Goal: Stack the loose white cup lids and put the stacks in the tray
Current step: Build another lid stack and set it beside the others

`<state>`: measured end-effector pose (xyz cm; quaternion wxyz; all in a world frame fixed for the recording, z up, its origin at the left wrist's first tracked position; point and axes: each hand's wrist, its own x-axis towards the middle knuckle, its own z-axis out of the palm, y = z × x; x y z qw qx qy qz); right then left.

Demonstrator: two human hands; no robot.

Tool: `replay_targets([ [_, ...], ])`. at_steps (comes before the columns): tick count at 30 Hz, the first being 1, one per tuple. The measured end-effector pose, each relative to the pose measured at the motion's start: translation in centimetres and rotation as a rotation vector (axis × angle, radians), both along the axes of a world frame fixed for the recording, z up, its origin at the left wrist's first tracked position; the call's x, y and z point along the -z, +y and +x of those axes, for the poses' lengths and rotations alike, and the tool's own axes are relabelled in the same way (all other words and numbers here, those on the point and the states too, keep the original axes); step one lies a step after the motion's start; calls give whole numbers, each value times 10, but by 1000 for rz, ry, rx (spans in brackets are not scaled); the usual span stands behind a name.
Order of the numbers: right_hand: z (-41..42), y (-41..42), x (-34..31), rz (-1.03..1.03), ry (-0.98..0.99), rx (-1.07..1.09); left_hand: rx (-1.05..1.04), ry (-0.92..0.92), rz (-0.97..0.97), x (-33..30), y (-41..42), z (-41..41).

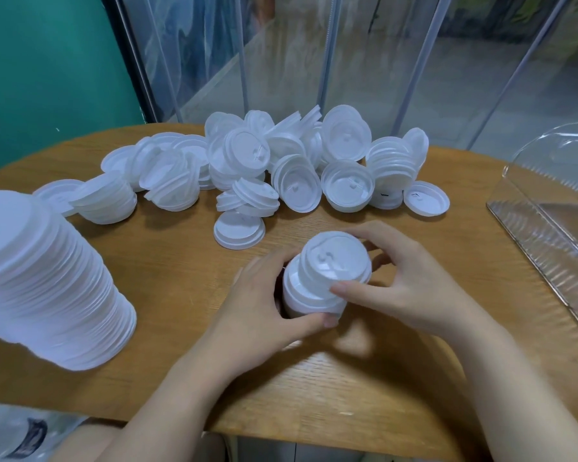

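You have a short stack of lids (324,281) between both hands, standing on the tabletop (187,268) just in front of you. Your left hand (261,301) curls round its left side and base, thumb across the lower front. Your right hand (397,278) wraps the right side, with one fingertip on the rim of the top lid, which sits tilted and not yet seated.

These lids look like thin moulded plastic, so judge them very light, a little springy and smooth enough to slide. Squeeze hard and the rims will likely flex or the stack will bow. Hold by the rims at the sides, low on the stack, and press the top lid down evenly at its edge until it nests. When you lift, a hand under the base and one on top should keep the stack from fanning out.

The heap of loose lids (281,168) lies across the far side of the tabletop, some already nested in small leaning bunches, others flat. A tall finished stack (47,278) stands at your left.

The clear tray (548,228) sits at the right edge, well apart from your hands. No lids show inside the part you can see; its far end runs out of view.
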<state>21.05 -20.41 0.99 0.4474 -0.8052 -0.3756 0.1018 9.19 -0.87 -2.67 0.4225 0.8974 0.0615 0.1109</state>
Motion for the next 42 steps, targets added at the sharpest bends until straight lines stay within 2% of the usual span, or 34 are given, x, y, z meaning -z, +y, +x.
replay_targets([
  [4, -3, 1, -2, -85, 77, -57, -21, 21, 7, 1, 0, 1],
  [15, -6, 11, 1, -156, 4, -36, -59, 110, -36, 1, -2, 2],
  [26, -5, 11, -4, -276, 70, -47, -23, 67, -4, -4, -2, 0],
  [28, 2, 10, -11, -224, 79, -10, -21, 48, -1, -2, -2, 0],
  [31, 25, 12, -13, 27, -49, 191, -19, 36, 1, -1, -3, 1],
  [33, 45, 17, 1, 99, -195, 288, -25, 45, 2, -1, -2, 1],
  [38, 77, 31, 45, -166, -451, 335, -22, 57, 20, -1, 0, 0],
  [42, 74, 39, 52, -271, -416, 340, -22, 76, 17, -2, -1, -1],
])
